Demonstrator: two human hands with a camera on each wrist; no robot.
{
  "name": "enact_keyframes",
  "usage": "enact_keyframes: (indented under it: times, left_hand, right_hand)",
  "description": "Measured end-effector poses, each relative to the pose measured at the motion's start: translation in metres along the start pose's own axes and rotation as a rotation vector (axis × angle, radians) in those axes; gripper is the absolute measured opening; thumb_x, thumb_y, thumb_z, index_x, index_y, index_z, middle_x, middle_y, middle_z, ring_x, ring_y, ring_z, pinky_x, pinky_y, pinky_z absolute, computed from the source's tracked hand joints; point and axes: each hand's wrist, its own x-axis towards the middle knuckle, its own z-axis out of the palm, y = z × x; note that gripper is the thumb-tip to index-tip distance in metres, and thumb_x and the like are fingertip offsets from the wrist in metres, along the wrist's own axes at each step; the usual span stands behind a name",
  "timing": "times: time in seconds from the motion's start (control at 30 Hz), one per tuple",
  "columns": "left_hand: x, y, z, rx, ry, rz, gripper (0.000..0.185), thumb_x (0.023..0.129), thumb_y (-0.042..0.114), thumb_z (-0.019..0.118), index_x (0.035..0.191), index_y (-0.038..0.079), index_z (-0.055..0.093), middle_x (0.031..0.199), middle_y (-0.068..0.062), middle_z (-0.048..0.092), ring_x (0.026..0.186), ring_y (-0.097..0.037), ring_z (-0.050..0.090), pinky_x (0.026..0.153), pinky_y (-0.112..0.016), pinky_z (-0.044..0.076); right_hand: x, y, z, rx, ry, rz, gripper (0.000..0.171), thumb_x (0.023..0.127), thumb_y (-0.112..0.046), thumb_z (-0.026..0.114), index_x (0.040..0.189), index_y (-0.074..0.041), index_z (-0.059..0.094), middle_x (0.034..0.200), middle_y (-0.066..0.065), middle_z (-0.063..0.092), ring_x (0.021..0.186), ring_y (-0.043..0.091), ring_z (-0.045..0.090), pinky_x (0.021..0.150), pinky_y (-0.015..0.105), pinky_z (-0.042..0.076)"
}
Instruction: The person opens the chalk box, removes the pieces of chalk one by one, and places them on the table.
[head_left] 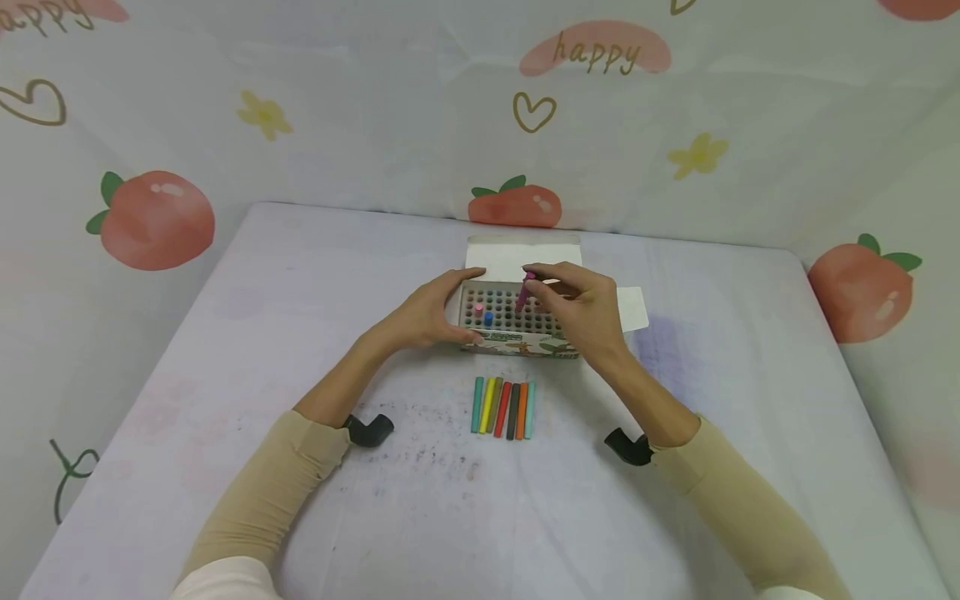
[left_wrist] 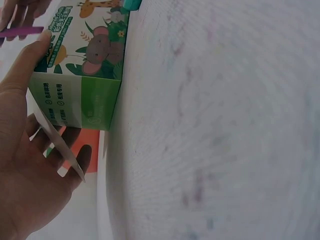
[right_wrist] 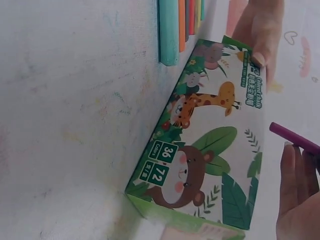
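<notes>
a: where is the purple crayon [head_left: 524,293]?

b: it is up over the box [head_left: 517,342], near the middle of the holes. the right hand [head_left: 581,312] pinches it with the fingertips. the crayon points down and leans a bit.

a: and the other hand?

b: the left hand [head_left: 427,317] holds the box at its left end. the thumb sits on the front top edge and the fingers wrap the side. in the left wrist view a paper flap [left_wrist: 60,145] of the box lies across those fingers.

a: what is in the box?

b: lots of little round holes. a pink crayon [head_left: 478,310] and a blue crayon [head_left: 488,317] stand in holes near the left end. the lid [head_left: 522,252] is open and tips back.

a: what is on the front?

b: animals and green leaves. a giraffe [right_wrist: 220,102] and a bear [right_wrist: 182,177].

a: anything else close by?

b: a row of crayons [head_left: 503,407] lies flat on the table [head_left: 225,333], just in front of the box. they lie side by side, touching. the table has a pale cloth with faint colour marks.
</notes>
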Motion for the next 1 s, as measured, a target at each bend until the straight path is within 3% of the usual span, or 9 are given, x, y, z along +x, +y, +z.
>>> enact_keyframes:
  times: [0.3,0.57,0.73,1.0]
  left_hand:
    - [0.000,-0.002,0.000,0.000,0.003,0.004,0.107,0.070,0.040,0.091,0.156,0.020,0.030,0.145,-0.008,0.045,0.128,-0.024,0.045,0.108,-0.048,0.034]
    - [0.001,-0.003,0.000,-0.005,0.000,0.012,0.107,0.070,0.041,0.090,0.156,0.020,0.030,0.145,-0.008,0.045,0.128,-0.024,0.045,0.109,-0.048,0.033]
    - [0.000,-0.002,0.000,0.000,0.000,0.009,0.107,0.070,0.040,0.091,0.156,0.020,0.030,0.147,-0.008,0.044,0.131,-0.025,0.043,0.109,-0.048,0.033]
    - [-0.001,0.000,0.000,0.002,0.000,0.006,0.107,0.071,0.041,0.090,0.157,0.022,0.029,0.149,-0.008,0.042,0.135,-0.025,0.041,0.110,-0.048,0.032]
  right_hand:
    - [-0.009,-0.006,-0.007,0.024,0.026,0.044,0.019,0.092,-0.009,0.071,0.110,-0.001,0.073,0.097,0.012,0.070,0.076,0.016,0.071,0.066,0.033,0.058]
    - [-0.018,-0.007,-0.013,0.051,0.031,0.153,0.025,0.093,-0.011,0.070,0.112,0.006,0.070,0.095,0.014,0.070,0.075,0.024,0.071,0.066,0.039,0.058]
    - [-0.025,-0.007,-0.016,0.086,0.023,0.221,0.024,0.093,-0.010,0.070,0.110,0.006,0.070,0.094,0.011,0.068,0.077,0.023,0.071,0.067,0.040,0.058]
    - [-0.041,-0.004,-0.024,0.056,-0.021,0.329,0.030,0.093,-0.012,0.071,0.115,0.008,0.069,0.101,0.013,0.065,0.077,0.020,0.072,0.067,0.040,0.058]
